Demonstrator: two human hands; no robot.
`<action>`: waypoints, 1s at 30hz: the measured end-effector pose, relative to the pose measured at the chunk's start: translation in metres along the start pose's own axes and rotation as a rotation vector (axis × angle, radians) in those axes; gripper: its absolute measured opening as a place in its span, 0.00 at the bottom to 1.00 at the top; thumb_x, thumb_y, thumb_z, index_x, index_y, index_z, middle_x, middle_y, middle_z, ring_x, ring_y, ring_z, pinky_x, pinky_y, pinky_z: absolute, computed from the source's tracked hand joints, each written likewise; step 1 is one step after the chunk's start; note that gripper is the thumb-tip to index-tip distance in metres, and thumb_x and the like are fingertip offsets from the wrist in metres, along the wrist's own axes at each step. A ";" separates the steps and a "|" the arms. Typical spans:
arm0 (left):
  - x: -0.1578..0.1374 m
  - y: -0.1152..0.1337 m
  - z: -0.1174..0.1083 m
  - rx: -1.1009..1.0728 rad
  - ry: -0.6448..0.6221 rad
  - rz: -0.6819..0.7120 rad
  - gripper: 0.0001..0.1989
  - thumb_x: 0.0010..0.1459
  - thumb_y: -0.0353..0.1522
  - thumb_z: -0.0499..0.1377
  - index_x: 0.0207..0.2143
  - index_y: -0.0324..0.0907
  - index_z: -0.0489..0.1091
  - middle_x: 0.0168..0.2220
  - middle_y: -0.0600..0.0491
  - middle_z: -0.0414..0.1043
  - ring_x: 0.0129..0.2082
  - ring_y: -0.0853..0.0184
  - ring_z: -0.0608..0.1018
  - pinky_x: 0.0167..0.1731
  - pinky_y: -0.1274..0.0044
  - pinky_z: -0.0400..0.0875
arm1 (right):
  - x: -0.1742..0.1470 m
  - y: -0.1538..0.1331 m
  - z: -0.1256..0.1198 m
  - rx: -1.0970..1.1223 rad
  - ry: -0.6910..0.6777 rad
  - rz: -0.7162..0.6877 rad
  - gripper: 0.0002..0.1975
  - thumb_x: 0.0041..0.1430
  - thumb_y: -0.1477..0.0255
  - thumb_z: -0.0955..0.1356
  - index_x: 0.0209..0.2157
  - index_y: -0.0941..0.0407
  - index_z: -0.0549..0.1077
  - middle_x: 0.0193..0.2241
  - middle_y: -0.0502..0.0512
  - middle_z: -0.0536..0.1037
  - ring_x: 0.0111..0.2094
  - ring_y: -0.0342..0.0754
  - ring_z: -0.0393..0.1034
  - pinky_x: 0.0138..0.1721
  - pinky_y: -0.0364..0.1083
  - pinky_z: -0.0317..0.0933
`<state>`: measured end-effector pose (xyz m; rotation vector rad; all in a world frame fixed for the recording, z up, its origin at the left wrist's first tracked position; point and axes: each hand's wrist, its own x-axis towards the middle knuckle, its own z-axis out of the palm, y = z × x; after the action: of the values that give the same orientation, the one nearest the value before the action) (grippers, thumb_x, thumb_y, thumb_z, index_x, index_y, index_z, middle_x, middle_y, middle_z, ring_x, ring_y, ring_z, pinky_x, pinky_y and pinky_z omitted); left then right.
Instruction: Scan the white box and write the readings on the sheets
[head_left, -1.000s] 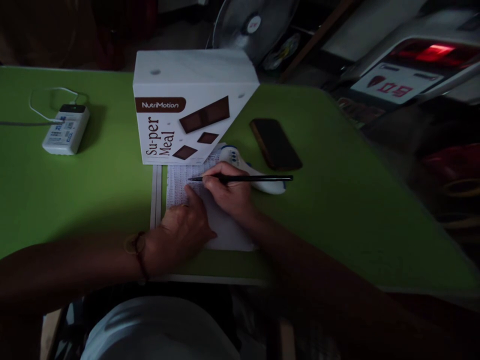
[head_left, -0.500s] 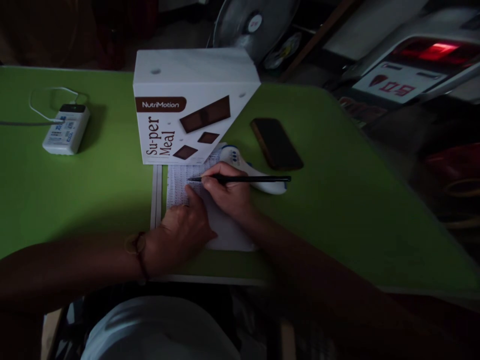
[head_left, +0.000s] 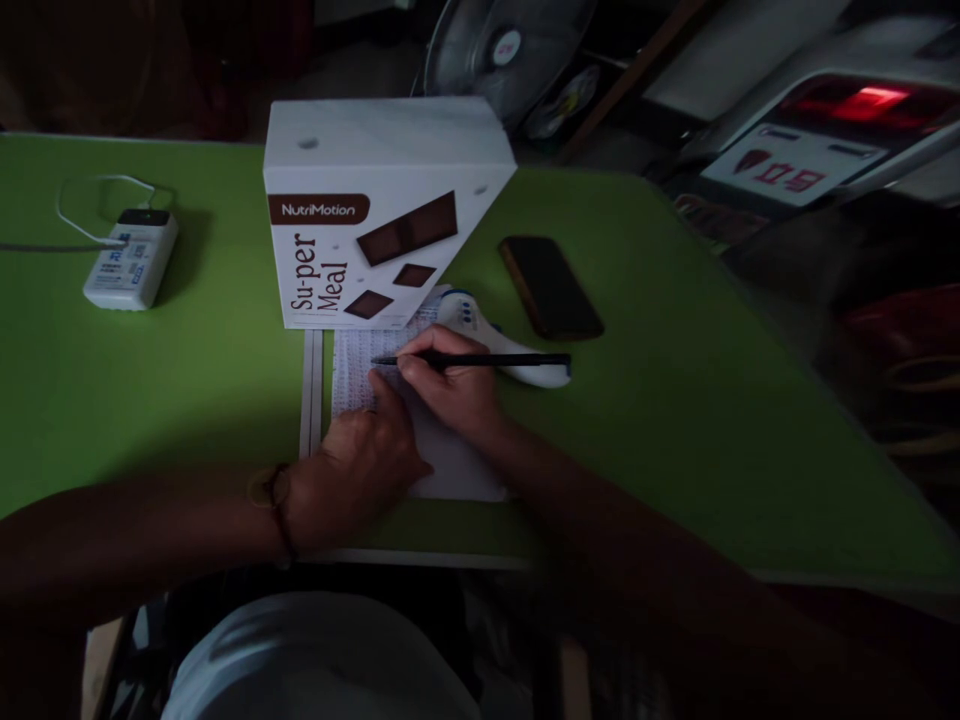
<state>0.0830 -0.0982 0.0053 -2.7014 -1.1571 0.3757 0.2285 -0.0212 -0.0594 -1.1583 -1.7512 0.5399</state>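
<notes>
My right hand [head_left: 454, 385] is closed around a black pen [head_left: 510, 360], its tip at the sheet of paper [head_left: 457, 460]. Rows of small handwriting fill the upper left of that sheet, while its lower part looks blank. My left hand [head_left: 364, 455] lies across the paper's left side, forefinger and thumb stretched apart, with the fingertip just below the pen tip. A white box [head_left: 322, 215] marked "NutriMotion Su-per Meal" stands upright at the paper's far edge. Partly behind my right hand lies a white and blue handheld device [head_left: 540, 370], perhaps an infrared thermometer.
On the green table [head_left: 697, 420] a dark phone [head_left: 551, 285] lies to the right. A white power adapter or power bank [head_left: 131, 265] with cables sits at the left. Beyond the far edge are a fan [head_left: 502, 55] and a white machine [head_left: 795, 165] with a red light.
The pen has tilted slightly and its back end has shifted a little left with my right hand. My left hand stays in place on the paper.
</notes>
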 end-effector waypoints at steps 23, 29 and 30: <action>-0.002 0.000 0.000 -0.038 0.035 -0.024 0.34 0.73 0.45 0.54 0.61 0.18 0.68 0.59 0.16 0.66 0.30 0.61 0.83 0.26 0.76 0.74 | 0.000 0.001 0.001 -0.002 0.070 -0.058 0.05 0.52 0.73 0.66 0.24 0.50 0.67 0.20 0.47 0.70 0.24 0.47 0.67 0.30 0.48 0.67; -0.002 0.000 0.003 0.033 0.046 -0.003 0.36 0.74 0.47 0.52 0.61 0.17 0.68 0.58 0.16 0.68 0.26 0.63 0.81 0.22 0.76 0.72 | 0.000 -0.001 0.002 -0.016 0.082 -0.032 0.05 0.51 0.72 0.66 0.24 0.50 0.66 0.19 0.47 0.71 0.23 0.47 0.66 0.28 0.48 0.66; -0.002 0.000 0.004 0.038 0.056 -0.005 0.36 0.74 0.47 0.52 0.60 0.17 0.69 0.59 0.16 0.68 0.26 0.63 0.81 0.22 0.76 0.72 | -0.001 -0.001 0.002 -0.008 0.081 -0.031 0.05 0.52 0.71 0.66 0.24 0.50 0.67 0.19 0.47 0.71 0.23 0.47 0.66 0.28 0.48 0.66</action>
<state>0.0806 -0.1001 0.0022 -2.6580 -1.1293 0.3160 0.2265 -0.0220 -0.0597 -1.1416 -1.7006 0.4613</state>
